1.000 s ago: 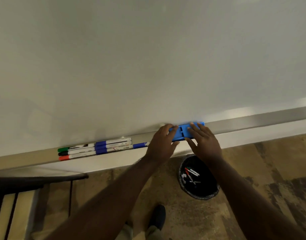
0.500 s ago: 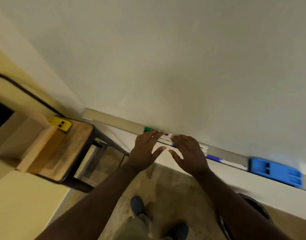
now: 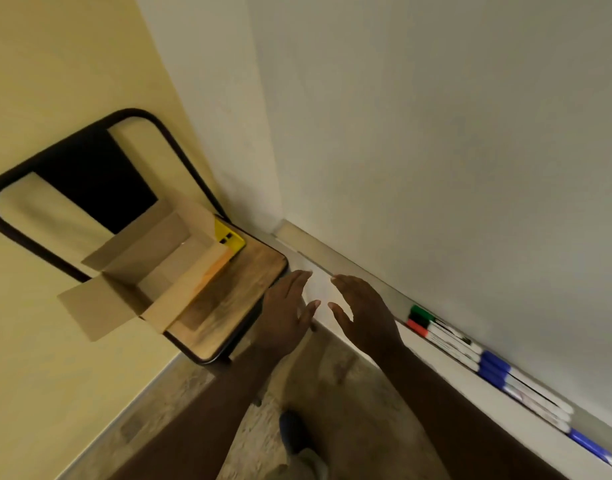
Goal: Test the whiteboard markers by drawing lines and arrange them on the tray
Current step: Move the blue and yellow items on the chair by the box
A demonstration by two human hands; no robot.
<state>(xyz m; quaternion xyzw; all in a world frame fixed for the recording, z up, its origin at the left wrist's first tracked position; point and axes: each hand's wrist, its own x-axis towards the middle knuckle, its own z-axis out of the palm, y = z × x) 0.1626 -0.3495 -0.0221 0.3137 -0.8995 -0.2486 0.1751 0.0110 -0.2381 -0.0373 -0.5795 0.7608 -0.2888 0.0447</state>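
Both hands were empty, fingers spread loosely and slightly curled, palms facing each other. The left hand [image 3: 286, 315] and right hand [image 3: 365, 315] hung just apart in front of the bare left end of the tray [image 3: 318, 252], touching nothing.

A second before, those hands had rested on a blue eraser farther right on the tray; half a second before, they were over the capped ends of the markers. Now they had slid past both, and the view had swung left with them. The eraser was out of sight. I judged the markers already lined up and the hands either finishing or turning toward the stool.

The whiteboard markers [image 3: 484, 358] lay side by side on the tray, to the right of the right hand, green, black and red caps nearest it, blue bands along the barrels, another blue end farther right. The whiteboard [image 3: 453, 150] above showed no lines that I could make out.

Left of the hands stood a wooden stool [image 3: 235, 303] carrying an open cardboard box [image 3: 159, 268] and a yellow object [image 3: 230, 239] behind it. Nothing blocked the tray.
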